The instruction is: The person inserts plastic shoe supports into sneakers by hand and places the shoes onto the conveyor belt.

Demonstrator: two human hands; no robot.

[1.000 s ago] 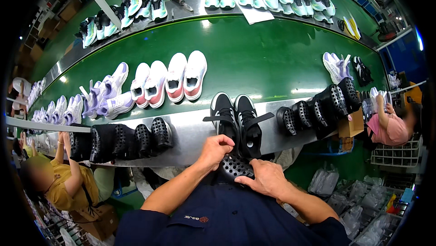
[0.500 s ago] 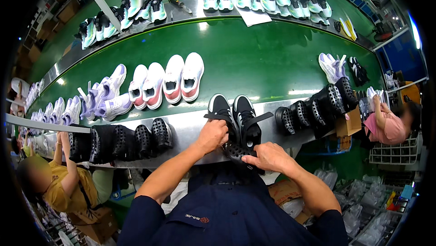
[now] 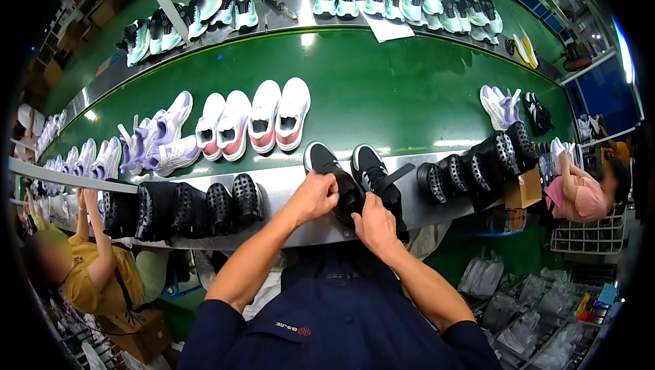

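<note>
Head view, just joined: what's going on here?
Someone is working on a black shoe with both bare hands. The left hand is at its upper, the right hand near its heel. A dark, glossy object shows in the opening; I can't tell what it is. The matching shoe sits just right of it, its strap sticking out. White-and-pink shoes stand on the green surface beyond.
</note>
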